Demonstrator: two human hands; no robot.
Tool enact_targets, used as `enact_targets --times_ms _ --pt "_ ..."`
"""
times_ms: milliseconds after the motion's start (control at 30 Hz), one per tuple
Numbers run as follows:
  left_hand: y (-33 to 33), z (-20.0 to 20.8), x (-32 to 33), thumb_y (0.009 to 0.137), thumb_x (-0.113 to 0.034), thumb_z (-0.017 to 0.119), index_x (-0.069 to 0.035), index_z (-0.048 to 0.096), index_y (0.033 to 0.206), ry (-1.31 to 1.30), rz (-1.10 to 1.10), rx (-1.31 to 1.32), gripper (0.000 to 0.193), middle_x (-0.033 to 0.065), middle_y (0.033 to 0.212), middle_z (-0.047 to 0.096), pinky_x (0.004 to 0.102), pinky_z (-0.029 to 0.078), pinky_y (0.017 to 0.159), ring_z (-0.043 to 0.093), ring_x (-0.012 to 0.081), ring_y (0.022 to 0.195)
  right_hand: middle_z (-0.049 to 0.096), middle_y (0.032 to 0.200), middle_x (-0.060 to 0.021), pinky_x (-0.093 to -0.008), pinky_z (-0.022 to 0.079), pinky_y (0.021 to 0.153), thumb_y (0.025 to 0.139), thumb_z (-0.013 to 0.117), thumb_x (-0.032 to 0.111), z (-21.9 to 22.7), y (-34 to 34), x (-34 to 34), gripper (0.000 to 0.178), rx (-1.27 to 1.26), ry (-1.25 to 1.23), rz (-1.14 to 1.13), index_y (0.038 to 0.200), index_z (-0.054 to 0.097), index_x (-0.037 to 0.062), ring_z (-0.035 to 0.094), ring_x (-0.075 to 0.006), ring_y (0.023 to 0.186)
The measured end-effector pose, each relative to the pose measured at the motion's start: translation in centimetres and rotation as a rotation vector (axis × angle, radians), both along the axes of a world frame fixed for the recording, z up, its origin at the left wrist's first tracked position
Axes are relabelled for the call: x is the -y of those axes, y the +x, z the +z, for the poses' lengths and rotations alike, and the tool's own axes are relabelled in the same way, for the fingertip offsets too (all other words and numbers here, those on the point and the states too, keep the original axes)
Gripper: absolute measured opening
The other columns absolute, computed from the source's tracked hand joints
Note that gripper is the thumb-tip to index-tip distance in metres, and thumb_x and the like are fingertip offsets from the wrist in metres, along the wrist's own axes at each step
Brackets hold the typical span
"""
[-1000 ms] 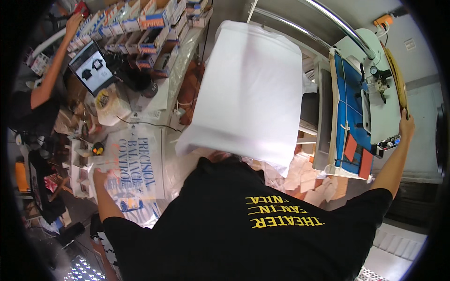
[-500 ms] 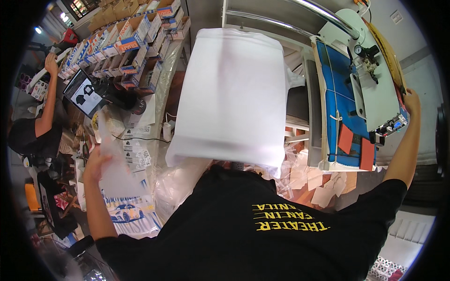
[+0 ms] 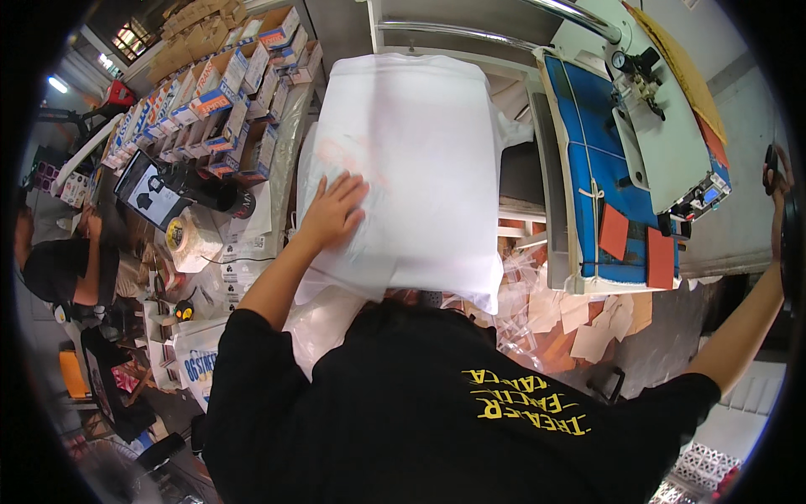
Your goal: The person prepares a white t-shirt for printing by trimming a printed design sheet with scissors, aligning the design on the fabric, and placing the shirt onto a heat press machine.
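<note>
A white T-shirt [image 3: 428, 185] lies spread over the flat board in front of me. On its left part rests a translucent film sheet [image 3: 336, 248] with faint reddish marks showing through. My left hand [image 3: 337, 208] lies on this film with fingers stretched out, pressing nothing between them. Far to the right, near the picture's rim, my right hand [image 3: 782, 181] is closed around a small dark object [image 3: 770, 164] with a rounded end, whose kind I cannot make out.
Right of the shirt stands a heat press [image 3: 663, 143] with a blue pad [image 3: 600, 176] and red-brown pieces. At left are boxes [image 3: 218, 92], a laptop [image 3: 147, 189], a dark cylinder [image 3: 210, 189] and a tape roll [image 3: 176, 233]. A co-worker [image 3: 71, 265] sits far left.
My left hand has moved right from the side table, bringing the film onto the shirt. My right hand has left the press's edge, moved farther right, and now holds the dark object.
</note>
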State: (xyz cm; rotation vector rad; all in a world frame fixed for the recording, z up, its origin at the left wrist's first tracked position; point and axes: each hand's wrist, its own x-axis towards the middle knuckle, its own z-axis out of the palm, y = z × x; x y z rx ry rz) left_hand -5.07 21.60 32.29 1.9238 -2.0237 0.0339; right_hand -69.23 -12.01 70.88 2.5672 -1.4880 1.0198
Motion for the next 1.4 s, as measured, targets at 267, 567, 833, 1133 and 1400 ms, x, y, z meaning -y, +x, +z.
enact_targets --times_ms 267,567,833,1133,1400 --pt "-2.3 -1.0 8.5 0.092 -0.032 0.056 -0.008 0.053 0.134 -0.093 0.455 -0.037 0.048 0.0124 0.146 0.045 0.064 0.016 0.114 0.036 0.0345 0.138 0.064 0.111 -0.0069 -0.0269 0.048 0.086 0.093 0.056 0.016 -18.1 18.7 -14.2 0.044 0.679 0.705 0.4 0.135 0.052 0.0035 0.062 -0.0137 0.094" --pt "-9.4 1.9 -0.3 0.084 -0.022 0.066 -0.011 0.062 0.121 -0.033 -0.177 -0.246 0.039 0.009 0.125 0.054 0.0667 0.022 0.112 0.048 0.0311 0.124 0.059 0.094 -0.0072 -0.0312 0.057 0.075 0.095 0.065 0.019 -38.8 25.8 -33.3 0.052 1.159 1.488 0.146 0.139 0.041 0.0029 0.065 -0.0166 0.084" --pt "-10.0 0.0 -0.4 0.083 -0.015 0.068 -0.014 0.069 0.107 -0.15 -0.187 -0.151 0.025 0.0071 0.121 0.061 0.0648 0.03 0.109 0.048 0.0372 0.123 0.06 0.102 -0.0097 -0.033 0.056 0.072 0.097 0.06 0.037 -38.6 25.0 -35.0 0.054 0.91 1.6 0.16 0.137 0.042 0.0057 0.065 -0.0184 0.081" --pt "-9.7 0.6 0.9 0.084 -0.017 0.07 -0.012 0.067 0.109 -0.07 -0.23 -0.229 0.026 0.0097 0.127 0.057 0.0644 0.03 0.109 0.044 0.0403 0.129 0.058 0.094 -0.0064 -0.0257 0.054 0.059 0.097 0.062 0.027 -37.5 29.6 -34.4 0.053 0.764 1.572 0.121 0.139 0.041 0.0031 0.061 -0.0118 0.075" --pt "-12.1 0.4 1.6 0.082 -0.011 0.069 -0.009 0.067 0.105 -0.151 -0.28 -0.323 0.024 0.0075 0.122 0.061 0.0575 0.037 0.108 0.052 0.0319 0.125 0.059 0.087 -0.006 -0.0234 0.049 0.047 0.098 0.062 0.024 -37.4 29.9 -34.6 0.05 0.713 1.505 0.124 0.138 0.043 0.0006 0.061 -0.0107 0.067"
